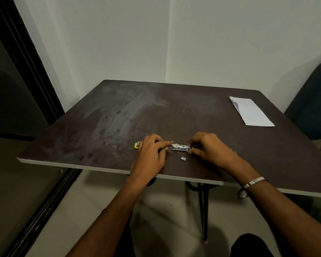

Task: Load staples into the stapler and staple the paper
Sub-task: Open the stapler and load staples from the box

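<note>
Stapler [178, 147] lying lengthwise left-right on table [119, 117], left hand [150, 153] and right hand [209, 147] fingers gripping its ends, loose staples [183, 158] just in front, folded paper [251, 113] well apart at far right.

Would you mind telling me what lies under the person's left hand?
The stapler runs under the left hand; its yellow end pokes out beyond. The covered middle cannot be seen.

A plain room corner, likely in a home or small office: bare off-white plaster walls [119, 43] meet behind a dark brown laminate folding desk [174, 112] on thin black metal legs [202, 210], over pale floor tiles [82, 201], with a black-framed glass sliding door [26, 62] at left and a dark upholstered chair [313, 108] at right.
</note>
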